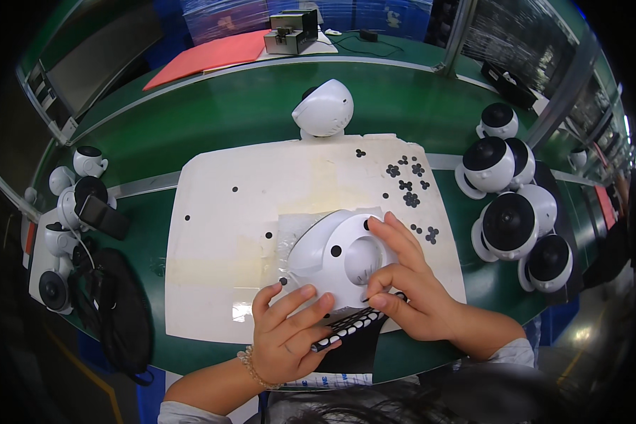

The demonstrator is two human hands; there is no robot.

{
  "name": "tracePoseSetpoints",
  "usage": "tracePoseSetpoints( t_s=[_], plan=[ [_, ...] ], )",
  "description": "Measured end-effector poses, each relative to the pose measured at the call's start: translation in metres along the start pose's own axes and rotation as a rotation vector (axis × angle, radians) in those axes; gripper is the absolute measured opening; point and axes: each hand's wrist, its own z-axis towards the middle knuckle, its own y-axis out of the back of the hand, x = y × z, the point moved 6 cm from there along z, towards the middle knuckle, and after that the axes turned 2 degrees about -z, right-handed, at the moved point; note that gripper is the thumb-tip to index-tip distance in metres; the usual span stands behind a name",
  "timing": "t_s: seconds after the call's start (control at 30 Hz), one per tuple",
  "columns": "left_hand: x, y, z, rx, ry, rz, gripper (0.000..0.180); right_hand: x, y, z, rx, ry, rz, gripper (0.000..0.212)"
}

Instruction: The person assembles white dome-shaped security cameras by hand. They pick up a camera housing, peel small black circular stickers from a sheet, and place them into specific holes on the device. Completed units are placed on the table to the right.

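A glossy white rounded device housing lies on a clear plastic bag, its ring-shaped base turned up. A black round pad is stuck on the ring; another shows at its upper edge, beside my right fingers. My right hand is closed, thumb and index pinching a small dark pad at the ring's lower edge. My left hand is at the housing's lower left, fingers stretched, with the end of a black strip with white round holes between thumb and fingers. Part of the strip is hidden behind the hands.
A worn white board carries scattered black pads. Finished-looking black-and-white devices cluster at right, more at left beside a black bag. One white device stands behind the board. A metal box is farther back.
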Motion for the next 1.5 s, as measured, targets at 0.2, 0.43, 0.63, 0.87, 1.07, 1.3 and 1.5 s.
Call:
tracePoseSetpoints(
  t_s=[0.2,0.43,0.63,0.87,1.07,1.3,1.5],
  plan=[
    [0.001,0.0,0.0,-0.007,0.0,0.005,0.022,0.0,0.0,0.001,0.006,-0.01,0.012,0.004],
    [0.0,0.0,-0.001,-0.006,0.004,0.016,0.022,0.012,0.002,-0.018,-0.228,0.219,-0.527,0.016],
    [0.002,0.002,0.001,-0.038,0.074,-0.068,0.018,0.024,0.0,-0.033,-0.316,0.27,-0.453,0.031],
    [0.002,0.003,0.002,-0.02,0.09,-0.094,0.025,0.03,-0.015,-0.029,-0.216,0.264,-0.419,0.025],
    [0.002,0.003,0.0,-0.039,0.084,-0.086,0.029,0.033,-0.01,-0.033,-0.254,0.401,-0.366,0.013],
    [0.001,0.0,0.0,-0.005,0.047,-0.03,0.029,-0.015,0.016,-0.02,-0.305,-0.083,0.054,0.008],
    [0.001,0.0,-0.002,0.025,0.02,-0.01,0.031,-0.03,0.012,-0.021,-0.25,-0.135,0.127,0.011]
  ],
)
